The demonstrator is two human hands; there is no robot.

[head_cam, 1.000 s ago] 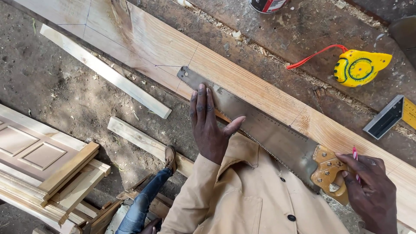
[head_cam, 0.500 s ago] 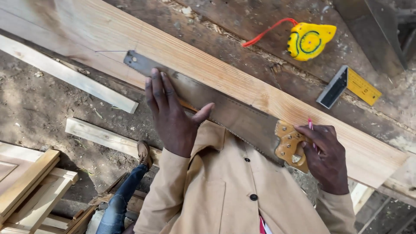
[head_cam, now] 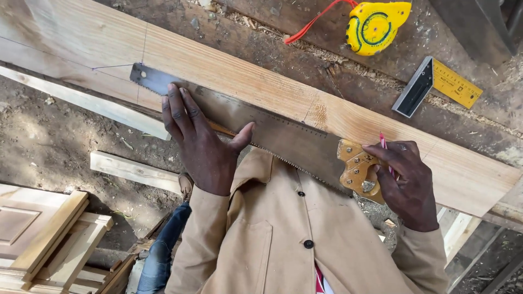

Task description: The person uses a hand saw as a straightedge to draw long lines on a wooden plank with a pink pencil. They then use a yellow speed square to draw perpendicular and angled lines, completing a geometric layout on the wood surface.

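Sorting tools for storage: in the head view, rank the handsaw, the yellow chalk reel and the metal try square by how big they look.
1. Steel handsaw with wooden handle
2. and 3. Black-and-yellow metal try square and yellow plastic chalk reel look alike, and the reel is cut off by the frame edge.

Bare dirt floor (head_cam: pixel 49 147), sunlit in patches, wood strips (head_cam: pixel 133 171) lying on it. Stacked panelled door frames (head_cam: pixel 43 239) lower left. Rough dark workbench (head_cam: pixel 261 49), sawdust along its edge.
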